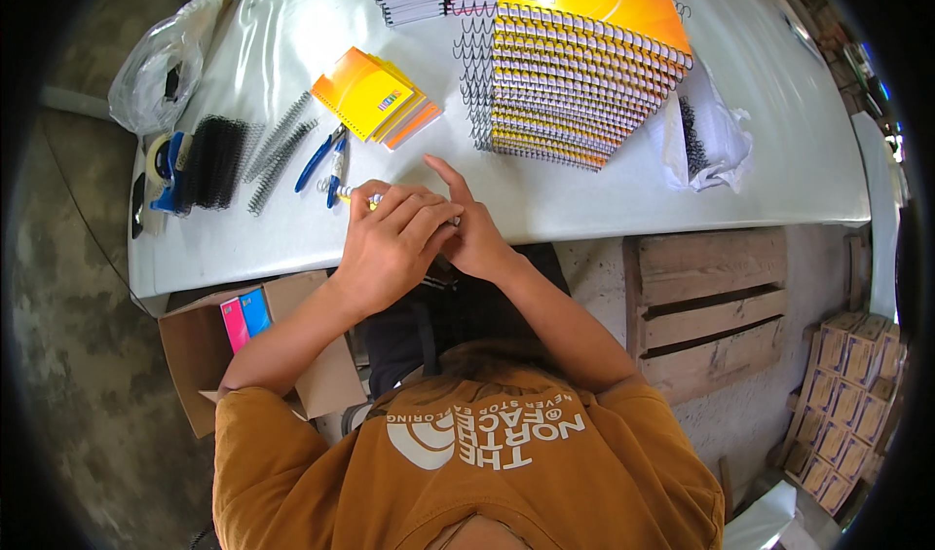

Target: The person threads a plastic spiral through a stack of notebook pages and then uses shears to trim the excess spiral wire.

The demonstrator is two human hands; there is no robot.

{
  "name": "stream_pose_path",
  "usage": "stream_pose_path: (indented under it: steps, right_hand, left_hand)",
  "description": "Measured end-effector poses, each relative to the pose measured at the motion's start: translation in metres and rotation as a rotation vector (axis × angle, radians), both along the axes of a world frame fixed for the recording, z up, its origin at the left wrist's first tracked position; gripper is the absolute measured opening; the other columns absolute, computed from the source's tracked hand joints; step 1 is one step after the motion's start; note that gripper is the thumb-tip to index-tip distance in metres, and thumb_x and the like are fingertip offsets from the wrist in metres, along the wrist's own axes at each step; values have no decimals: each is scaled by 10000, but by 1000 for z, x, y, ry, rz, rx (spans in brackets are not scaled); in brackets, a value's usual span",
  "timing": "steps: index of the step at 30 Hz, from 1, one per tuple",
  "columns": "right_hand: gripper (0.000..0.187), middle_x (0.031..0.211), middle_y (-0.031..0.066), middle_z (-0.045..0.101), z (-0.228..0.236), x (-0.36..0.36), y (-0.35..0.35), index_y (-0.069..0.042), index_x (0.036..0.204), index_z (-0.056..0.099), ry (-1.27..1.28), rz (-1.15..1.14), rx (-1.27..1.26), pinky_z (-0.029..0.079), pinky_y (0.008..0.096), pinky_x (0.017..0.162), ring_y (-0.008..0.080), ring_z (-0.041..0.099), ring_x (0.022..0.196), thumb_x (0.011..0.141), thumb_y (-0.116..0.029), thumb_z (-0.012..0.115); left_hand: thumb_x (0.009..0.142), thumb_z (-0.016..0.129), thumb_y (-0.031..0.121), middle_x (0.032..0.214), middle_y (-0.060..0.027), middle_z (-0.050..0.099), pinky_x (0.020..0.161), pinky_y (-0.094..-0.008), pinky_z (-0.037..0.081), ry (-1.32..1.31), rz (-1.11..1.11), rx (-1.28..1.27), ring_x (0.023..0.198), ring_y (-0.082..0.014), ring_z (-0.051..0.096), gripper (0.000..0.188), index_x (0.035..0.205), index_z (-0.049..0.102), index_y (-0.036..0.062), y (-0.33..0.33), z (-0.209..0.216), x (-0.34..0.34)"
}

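Note:
At the table's near edge, my left hand is closed over a small spiral notebook, its fingers curled across it. A yellow strip of its edge and a loop of wire coil show at the left of the fingers; the rest is hidden. My right hand meets the left at the notebook's other end, index finger stretched out, the other fingers mostly hidden. Just beyond the left hand lie blue-handled pliers and a blue pen-like tool. A small stack of yellow and orange notebook covers and pages sits past them.
A tall stack of yellow spiral notebooks stands at the right, beside a white bag of coils. Black wire coils and a blue tape dispenser lie left. Below are a cardboard box and a wooden pallet.

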State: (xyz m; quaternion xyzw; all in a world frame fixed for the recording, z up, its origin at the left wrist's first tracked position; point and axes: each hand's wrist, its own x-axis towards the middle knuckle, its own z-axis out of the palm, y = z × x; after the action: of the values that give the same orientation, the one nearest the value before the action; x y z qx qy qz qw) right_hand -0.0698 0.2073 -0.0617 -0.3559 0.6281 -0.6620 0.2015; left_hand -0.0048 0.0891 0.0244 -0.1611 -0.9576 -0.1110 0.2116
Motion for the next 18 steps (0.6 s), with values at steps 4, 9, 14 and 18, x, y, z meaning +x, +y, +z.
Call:
stream_pose_path:
  steps: [4, 9, 14, 18]
  right_hand:
    - [766, 962, 180, 627, 2, -1, -1, -130, 1408, 168, 34, 0, -79, 484, 395, 767, 368, 617, 908, 761, 64, 530]
    - [728, 964, 177, 629, 0, 1, -2, -115, 1396, 190, 73, -1, -83, 482, 385, 778, 367, 614, 922, 775, 61, 525]
    - [716, 990, 182, 617, -3, -1, -2, -103, 1382, 207, 81, 22, 2, 476, 377, 805, 353, 612, 941, 764, 51, 535]
    - [592, 1080, 166, 568, 7, -2, 1, -64, 1309, 293, 185, -57, -126, 466, 356, 838, 308, 598, 986, 786, 37, 553]
  left_hand:
    - [711, 701, 132, 880, -18, 627, 850, -367, 335, -135, -6, -26, 898, -180, 588, 236, 928, 616, 100, 4, 18, -5]
    - [715, 692, 125, 868, -23, 628, 879, -374, 342, -180, -4, -35, 895, -183, 595, 217, 913, 608, 95, 2, 19, -4]
    - [687, 714, 152, 839, -16, 618, 913, -398, 354, -193, -14, -121, 892, -165, 594, 177, 838, 627, 119, -2, 25, -7]
    - [648, 744, 199, 817, -11, 609, 907, -412, 362, -142, -11, -109, 901, -163, 587, 200, 812, 649, 133, 2, 39, -10]
